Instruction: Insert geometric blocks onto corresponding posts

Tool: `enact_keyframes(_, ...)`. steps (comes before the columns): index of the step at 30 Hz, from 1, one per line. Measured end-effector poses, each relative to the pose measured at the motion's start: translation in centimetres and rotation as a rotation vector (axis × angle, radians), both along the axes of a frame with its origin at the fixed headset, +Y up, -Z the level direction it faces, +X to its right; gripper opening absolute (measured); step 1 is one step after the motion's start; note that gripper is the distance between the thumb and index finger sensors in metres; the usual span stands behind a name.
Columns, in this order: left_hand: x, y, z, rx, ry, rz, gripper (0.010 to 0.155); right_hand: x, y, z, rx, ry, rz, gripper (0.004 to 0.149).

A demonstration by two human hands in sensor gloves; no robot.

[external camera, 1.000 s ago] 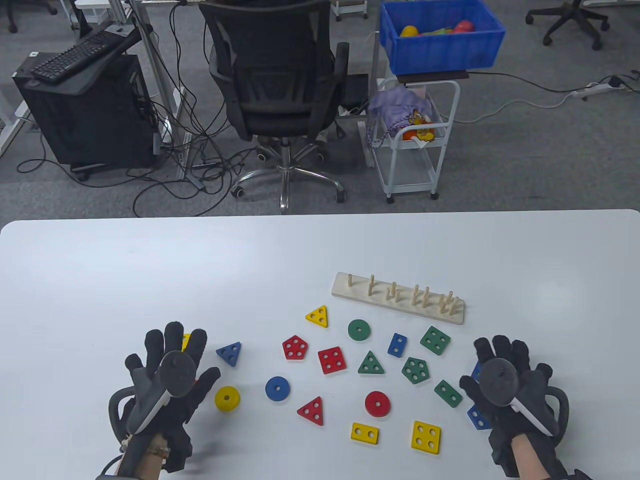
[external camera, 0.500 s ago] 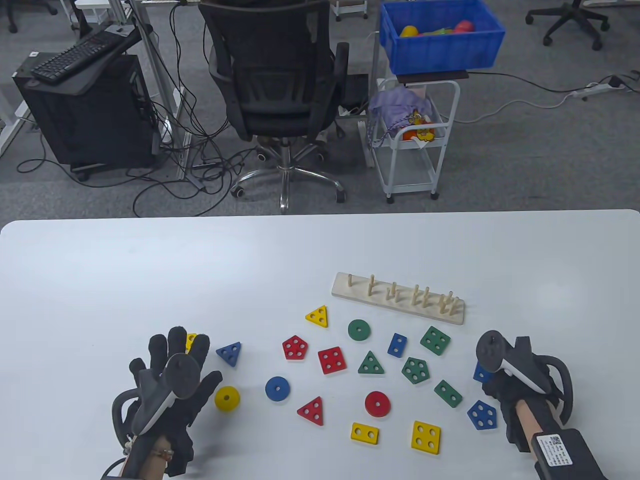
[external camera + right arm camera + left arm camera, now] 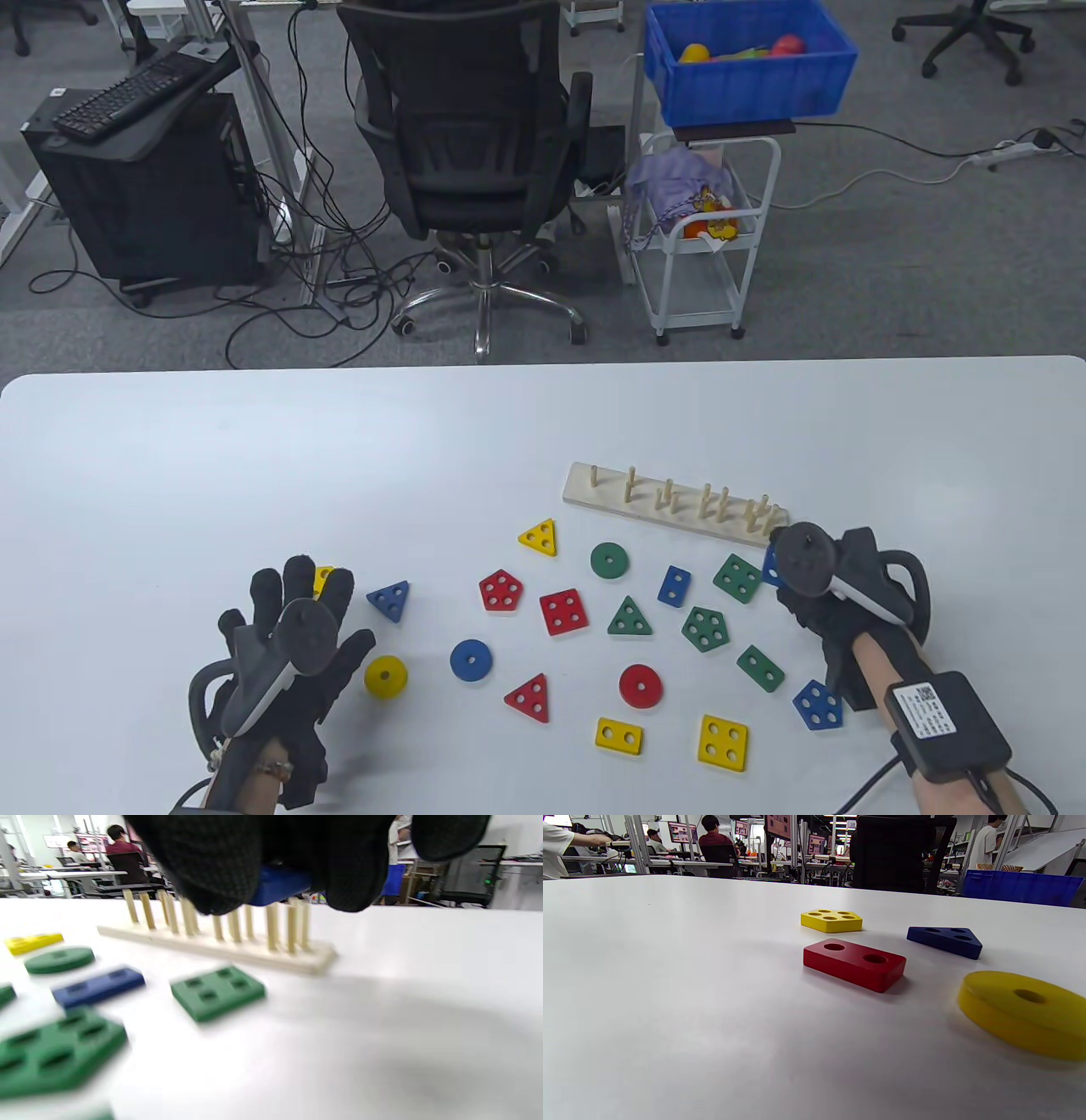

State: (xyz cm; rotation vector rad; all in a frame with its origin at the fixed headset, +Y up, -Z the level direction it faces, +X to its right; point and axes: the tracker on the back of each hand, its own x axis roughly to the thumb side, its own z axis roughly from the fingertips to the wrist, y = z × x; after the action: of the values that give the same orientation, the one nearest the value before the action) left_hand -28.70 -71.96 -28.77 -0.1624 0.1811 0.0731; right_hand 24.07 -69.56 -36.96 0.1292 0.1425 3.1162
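The wooden peg board (image 3: 594,497) lies mid-table with bare posts; in the right wrist view the board (image 3: 220,947) sits just beyond my fingers. My right hand (image 3: 787,584) hovers at the board's right end and grips a blue block (image 3: 770,567). That blue block (image 3: 278,885) shows between my fingers (image 3: 212,866), close above the posts; its shape is hidden. My left hand (image 3: 297,590) lies flat with fingers spread at the table's left, holding nothing. It covers a red rectangle (image 3: 855,963) and part of a yellow pentagon (image 3: 322,579).
Coloured blocks are scattered in front of the board: a green square (image 3: 738,578), blue rectangle (image 3: 674,586), green pentagon (image 3: 705,629), blue pentagon (image 3: 818,705), yellow disc (image 3: 385,677), blue triangle (image 3: 389,599). An office chair (image 3: 475,153) and a cart stand behind the table.
My right hand turned over, closed on a blue block at the right and carried it up-left to the board's right end. The left hand has barely moved.
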Motion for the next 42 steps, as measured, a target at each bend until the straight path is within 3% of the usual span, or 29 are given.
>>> enact_keyframes(4,-0.2,0.1,0.0,0.005,0.007,0.007,0.078,-2.9,0.9,-3.4,0.006,0.009,0.034,0.067)
enact_keyframes(9,-0.3,0.2,0.0,-0.002,0.015,0.002,0.078,-4.6,-0.2,-6.9,-0.045,-0.052,0.083,0.067)
enact_keyframes(20,-0.3,0.2,0.0,-0.020,0.020,-0.008,0.077,-4.6,-2.1,-8.9,-0.090,-0.115,0.069,0.067)
enact_keyframes(24,-0.3,0.1,0.0,-0.025,0.019,-0.011,0.078,-4.5,-2.3,-8.9,-0.091,-0.124,0.051,0.064)
enact_keyframes(27,-0.3,0.1,0.0,-0.030,0.019,-0.013,0.078,-4.0,-2.1,-8.5,-0.096,-0.125,0.043,0.071)
enact_keyframes(34,-0.3,0.0,0.0,-0.032,0.018,-0.014,0.077,-1.8,-0.5,-5.0,0.027,-0.127,-0.020,0.062)
enact_keyframes(39,-0.2,0.0,0.0,-0.037,0.013,-0.020,0.077,-1.1,-1.8,-2.8,-0.144,-0.096,0.083,0.062)
enact_keyframes(42,-0.1,-0.1,0.0,-0.040,0.010,-0.021,0.077,-1.5,-2.2,-2.1,-0.101,-0.078,0.127,0.063)
